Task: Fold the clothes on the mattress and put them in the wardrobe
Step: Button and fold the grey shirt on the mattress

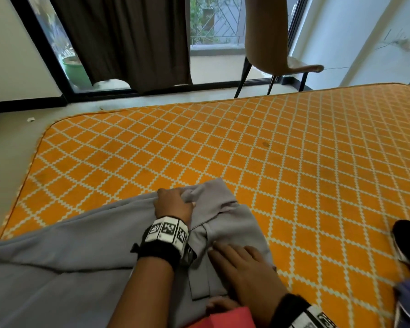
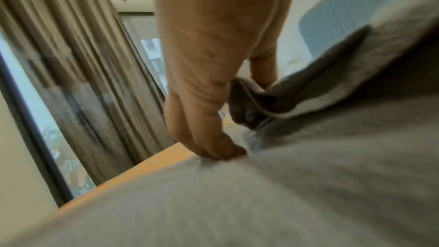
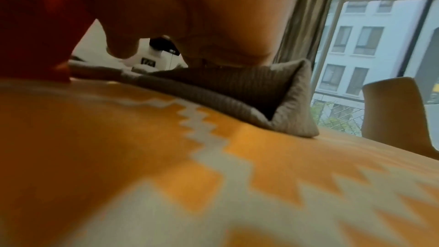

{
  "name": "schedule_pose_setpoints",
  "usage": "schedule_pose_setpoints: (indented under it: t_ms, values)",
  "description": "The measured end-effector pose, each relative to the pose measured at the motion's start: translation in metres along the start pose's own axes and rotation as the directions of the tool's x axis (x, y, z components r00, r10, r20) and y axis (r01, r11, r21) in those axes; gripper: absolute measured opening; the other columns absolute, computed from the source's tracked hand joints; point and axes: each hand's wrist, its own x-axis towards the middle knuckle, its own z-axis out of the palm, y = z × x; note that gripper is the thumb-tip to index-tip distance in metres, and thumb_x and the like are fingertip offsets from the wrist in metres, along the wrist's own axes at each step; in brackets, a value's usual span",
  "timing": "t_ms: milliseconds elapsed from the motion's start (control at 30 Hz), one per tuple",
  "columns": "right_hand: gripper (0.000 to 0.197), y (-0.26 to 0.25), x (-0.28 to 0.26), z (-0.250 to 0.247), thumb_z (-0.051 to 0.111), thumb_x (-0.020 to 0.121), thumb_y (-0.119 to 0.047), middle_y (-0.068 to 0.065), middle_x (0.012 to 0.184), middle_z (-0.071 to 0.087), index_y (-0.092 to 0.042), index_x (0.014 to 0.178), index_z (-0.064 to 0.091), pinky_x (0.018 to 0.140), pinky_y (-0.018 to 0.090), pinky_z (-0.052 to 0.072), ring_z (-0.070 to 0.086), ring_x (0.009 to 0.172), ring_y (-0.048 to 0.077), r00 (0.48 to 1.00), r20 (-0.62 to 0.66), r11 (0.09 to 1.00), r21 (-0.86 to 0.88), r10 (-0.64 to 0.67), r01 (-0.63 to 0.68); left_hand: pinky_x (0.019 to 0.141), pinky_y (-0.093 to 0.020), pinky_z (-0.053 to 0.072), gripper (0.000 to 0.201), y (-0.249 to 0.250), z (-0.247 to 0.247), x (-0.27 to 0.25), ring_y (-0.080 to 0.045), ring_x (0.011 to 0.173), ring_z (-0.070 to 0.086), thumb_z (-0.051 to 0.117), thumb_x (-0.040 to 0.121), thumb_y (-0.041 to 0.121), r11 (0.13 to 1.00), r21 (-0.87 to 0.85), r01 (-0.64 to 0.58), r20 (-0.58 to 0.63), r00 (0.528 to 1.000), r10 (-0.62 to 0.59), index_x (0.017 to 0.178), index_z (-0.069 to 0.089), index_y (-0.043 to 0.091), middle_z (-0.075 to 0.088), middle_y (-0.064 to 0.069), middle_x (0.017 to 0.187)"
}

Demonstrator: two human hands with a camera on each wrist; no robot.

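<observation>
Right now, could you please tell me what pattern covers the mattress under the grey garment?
The mattress is orange with a white diamond lattice, clearest in the head view.

A home bedroom, orange diamond-patterned mattress [image 1: 246,147] on the floor, brown curtains [image 1: 128,39] over a glass balcony door, tan chair [image 1: 270,43], apartment block outside.

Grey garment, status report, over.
Left hand grips grey garment fold. Right hand flat, pressing it onto orange mattress. Nothing in the way.

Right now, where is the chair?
In the head view the chair stands on the floor at the upper right, just beyond the far edge of the orange mattress, against the window and right of the dark curtain.
</observation>
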Motion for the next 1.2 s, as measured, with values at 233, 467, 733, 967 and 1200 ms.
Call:
schedule_pose_setpoints:
  t_ms: [233, 467, 733, 967, 1200]
  values:
    - [0.076, -0.022, 0.015, 0.032, 0.018, 0.09, -0.071, 0.004, 0.139, 0.052, -0.014, 0.135, 0.044, 0.096, 0.051, 0.048, 0.042, 0.126, 0.027, 0.993, -0.046, 0.994, -0.019, 0.107, -0.108, 0.054, -0.029, 0.044, 0.066, 0.004, -0.034, 0.016, -0.026, 0.07, 0.059, 0.054, 0.095, 0.044, 0.958, -0.274, 0.081, 0.19, 0.981, -0.029, 0.142, 0.039, 0.0, 0.059, -0.012, 0.086]
    - [0.064, -0.035, 0.024, 0.033, 0.036, 0.074, -0.044, 0.011, 0.124, 0.066, -0.008, 0.127, 0.046, 0.08, 0.049, 0.056, 0.064, 0.112, 0.032, 0.985, -0.111, 0.989, -0.044, 0.133, -0.138, 0.061, -0.034, 0.052, 0.084, -0.011, -0.026, -0.003, -0.026, 0.08, 0.056, 0.071, 0.087, 0.014, 0.917, -0.393, -0.068, 0.223, 0.961, 0.166, 0.142, 0.01, 0.029, 0.045, -0.01, 0.115]
    - [0.033, -0.006, 0.007, -0.01, 0.041, 0.086, -0.027, -0.002, 0.105, 0.073, -0.02, 0.112, 0.061, 0.094, 0.038, 0.048, 0.066, 0.105, 0.015, 0.929, -0.368, 0.994, 0.112, 0.036, 0.006, 0.092, -0.03, 0.045, 0.046, -0.009, -0.027, -0.011, -0.024, 0.128, 0.048, 0.072, 0.086, 0.01, 0.869, -0.444, -0.219, 0.153, 0.937, 0.314, 0.13, 0.057, 0.011, 0.052, -0.008, 0.138]
    - [0.06, -0.006, -0.009, 0.0, 0.014, 0.1, -0.059, -0.009, 0.135, 0.059, -0.026, 0.135, 0.049, 0.092, 0.04, 0.054, 0.056, 0.124, 0.011, 1.0, 0.025, 1.0, 0.022, -0.011, 0.011, 0.104, -0.042, 0.045, 0.063, -0.026, -0.011, -0.019, -0.026, 0.137, 0.038, 0.069, 0.088, 0.009, 0.825, -0.559, -0.079, 0.179, 0.96, 0.213, 0.143, 0.041, 0.017, 0.036, -0.003, 0.152]
    - [0.078, -0.008, -0.005, 0.041, 0.001, 0.098, -0.061, 0.008, 0.151, 0.037, -0.006, 0.154, 0.005, 0.111, 0.05, 0.015, 0.03, 0.14, 0.024, 0.979, 0.189, 0.996, -0.07, 0.076, -0.063, 0.102, -0.036, 0.044, 0.081, -0.032, 0.007, -0.038, -0.032, 0.142, 0.029, 0.079, 0.079, 0.012, 0.932, -0.318, -0.173, 0.224, 0.942, 0.251, 0.147, 0.037, 0.027, 0.005, -0.008, 0.159]
